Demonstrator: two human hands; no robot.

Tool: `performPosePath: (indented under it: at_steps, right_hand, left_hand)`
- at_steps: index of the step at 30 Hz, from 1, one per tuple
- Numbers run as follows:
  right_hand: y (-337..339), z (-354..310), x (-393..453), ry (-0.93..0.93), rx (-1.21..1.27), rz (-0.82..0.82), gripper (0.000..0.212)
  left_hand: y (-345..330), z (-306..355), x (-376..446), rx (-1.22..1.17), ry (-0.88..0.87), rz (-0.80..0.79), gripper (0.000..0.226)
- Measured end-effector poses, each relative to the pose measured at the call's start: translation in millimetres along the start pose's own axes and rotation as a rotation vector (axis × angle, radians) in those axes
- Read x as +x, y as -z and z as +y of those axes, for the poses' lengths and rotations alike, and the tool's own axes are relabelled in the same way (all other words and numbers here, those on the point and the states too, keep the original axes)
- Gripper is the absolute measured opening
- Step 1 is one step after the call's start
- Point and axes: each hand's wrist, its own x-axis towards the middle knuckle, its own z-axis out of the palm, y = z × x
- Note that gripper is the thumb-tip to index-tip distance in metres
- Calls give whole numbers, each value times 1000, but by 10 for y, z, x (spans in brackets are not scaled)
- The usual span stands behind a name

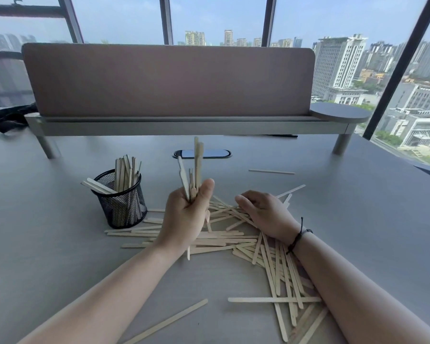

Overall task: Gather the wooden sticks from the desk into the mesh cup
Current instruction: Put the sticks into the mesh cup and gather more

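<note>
A black mesh cup [121, 204] stands on the grey desk at the left, holding several wooden sticks upright, with two leaning over its rim. My left hand [188, 214] is raised just right of the cup and grips a bundle of sticks [195, 167] that point upward. A heap of loose sticks [271, 259] lies spread across the desk under and between both arms. My right hand [263, 213] rests palm down on the heap, its curled fingertips touching sticks there; whether it pinches one is hidden.
A brown divider panel on a grey raised shelf [169, 125] crosses the back of the desk. A cable port [201, 153] sits behind the hands. One stray stick [271, 172] lies far right, another [169, 321] near the front edge. A dark bag [8, 117] lies at the far left.
</note>
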Motion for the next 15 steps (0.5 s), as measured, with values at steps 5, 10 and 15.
performPosePath:
  at_steps: [5,10,15]
  right_hand:
    - [2,-4,-2,-3,-10,-6,29]
    - [-6,-8,-26,41,-44,-3,30]
    - [-16,-22,-66,98,-124,-12,45]
  left_hand:
    - [46,43,44,-208,142,113,61]
    - [183,67,104,-299,174,88,58]
    - [244,3,78,-71,92,16,64]
